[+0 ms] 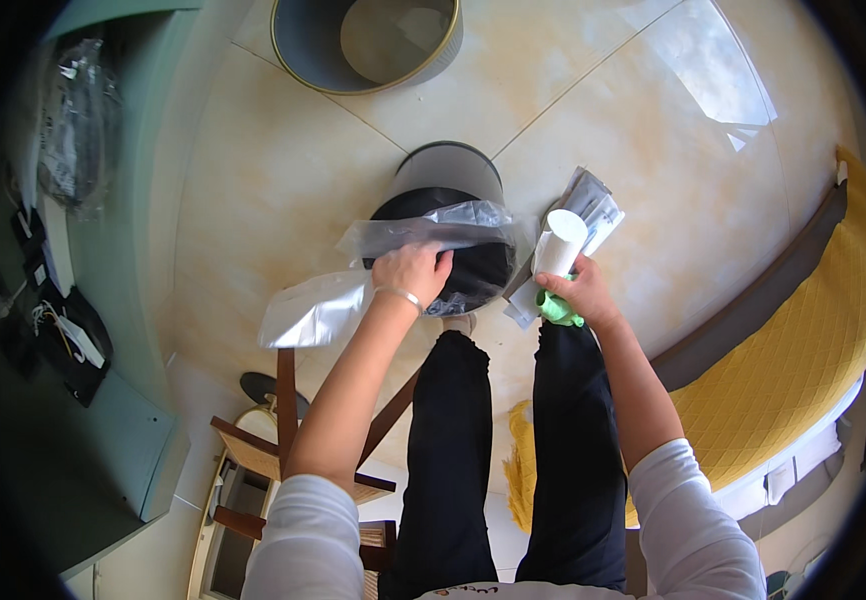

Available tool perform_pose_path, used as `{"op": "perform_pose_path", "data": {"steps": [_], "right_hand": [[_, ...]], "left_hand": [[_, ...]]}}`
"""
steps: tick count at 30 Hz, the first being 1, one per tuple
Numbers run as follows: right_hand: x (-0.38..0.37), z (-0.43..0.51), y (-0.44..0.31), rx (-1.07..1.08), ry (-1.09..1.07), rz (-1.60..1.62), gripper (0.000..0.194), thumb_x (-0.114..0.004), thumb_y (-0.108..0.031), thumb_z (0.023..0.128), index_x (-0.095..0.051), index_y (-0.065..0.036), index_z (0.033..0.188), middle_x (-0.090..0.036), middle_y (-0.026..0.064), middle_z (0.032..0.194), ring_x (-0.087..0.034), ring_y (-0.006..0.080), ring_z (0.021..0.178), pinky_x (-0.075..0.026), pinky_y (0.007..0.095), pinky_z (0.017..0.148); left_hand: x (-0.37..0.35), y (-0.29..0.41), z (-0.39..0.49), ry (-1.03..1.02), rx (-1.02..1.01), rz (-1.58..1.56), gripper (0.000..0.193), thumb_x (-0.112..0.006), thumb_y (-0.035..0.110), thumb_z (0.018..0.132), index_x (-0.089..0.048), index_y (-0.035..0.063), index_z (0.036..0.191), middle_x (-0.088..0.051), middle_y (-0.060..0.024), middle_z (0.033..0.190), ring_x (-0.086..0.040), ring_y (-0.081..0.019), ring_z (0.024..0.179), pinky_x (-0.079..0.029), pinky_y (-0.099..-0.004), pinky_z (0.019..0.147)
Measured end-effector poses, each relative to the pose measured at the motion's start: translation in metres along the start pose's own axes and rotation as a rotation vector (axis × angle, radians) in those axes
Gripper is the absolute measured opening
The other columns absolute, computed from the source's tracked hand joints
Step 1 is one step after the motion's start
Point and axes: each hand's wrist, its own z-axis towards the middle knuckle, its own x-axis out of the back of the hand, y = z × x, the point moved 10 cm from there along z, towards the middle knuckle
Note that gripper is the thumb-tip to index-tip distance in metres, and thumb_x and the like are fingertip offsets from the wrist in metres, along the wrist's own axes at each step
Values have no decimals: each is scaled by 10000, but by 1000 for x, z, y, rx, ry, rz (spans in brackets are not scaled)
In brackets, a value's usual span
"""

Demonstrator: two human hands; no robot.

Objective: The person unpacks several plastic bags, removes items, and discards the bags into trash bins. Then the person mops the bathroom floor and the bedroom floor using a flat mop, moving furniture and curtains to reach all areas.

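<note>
My left hand (pixel 412 274) grips a translucent plastic bag (pixel 470 217) at the mouth of a dark round bin (pixel 448 169). The bag lies across the opening, and a loose silvery-clear part of it (pixel 318 311) spreads to the left. The bin's black inside (pixel 482 274) shows beside my fingers. In my right hand (pixel 583 292) is a white roll (pixel 566 231) together with crumpled green material (pixel 559 307). Grey and clear folded plastic packaging (pixel 590 199) sits behind the roll; whether my fingers also hold it is hard to tell.
A grey bin with a gold rim (pixel 433 67) stands on the tiled floor ahead. To the left is a green desk (pixel 125 442) carrying a plastic-wrapped item (pixel 77 127). A wooden chair (pixel 287 420) is at lower left. A bed with a yellow cover (pixel 785 367) lies right.
</note>
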Motion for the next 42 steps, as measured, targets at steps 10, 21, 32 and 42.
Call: {"op": "perform_pose_path", "data": {"steps": [10,21,32,42], "right_hand": [[8,10,5,35,10,-63,525,-798,-339,702,-614,-2,1060,-655,74,935,-602,150,857,-485,313,779],[23,-1,20,-116,-18,-122,495,-805,-309,696,-628,-11,1049,-654,63,937,-596,145,868,-478,308,788],[55,-98,-32,-6,117,-223,455,-803,-294,683,-640,-22,1009,-665,71,863,-602,147,817,-483,322,774],[71,-148,-13,-2,204,39,454,-803,-287,689,-628,-11,1004,-650,50,892,-592,143,845,-474,309,786]], "left_hand": [[16,-83,65,-395,184,-749,638,-327,667,882,-632,187,1173,-545,-41,773,-495,-154,703,-382,-306,643],[96,-179,134,-149,622,-1245,620,-531,440,872,-458,-70,1218,-671,-170,930,-636,-250,699,-507,-377,589],[58,-116,-87,-64,587,-1615,240,-604,258,868,-489,145,690,-357,58,468,-292,-57,346,-162,-239,335],[16,-79,-305,134,792,-1522,104,-564,152,906,-518,100,829,-434,52,616,-322,-51,387,-229,-220,362]]}}
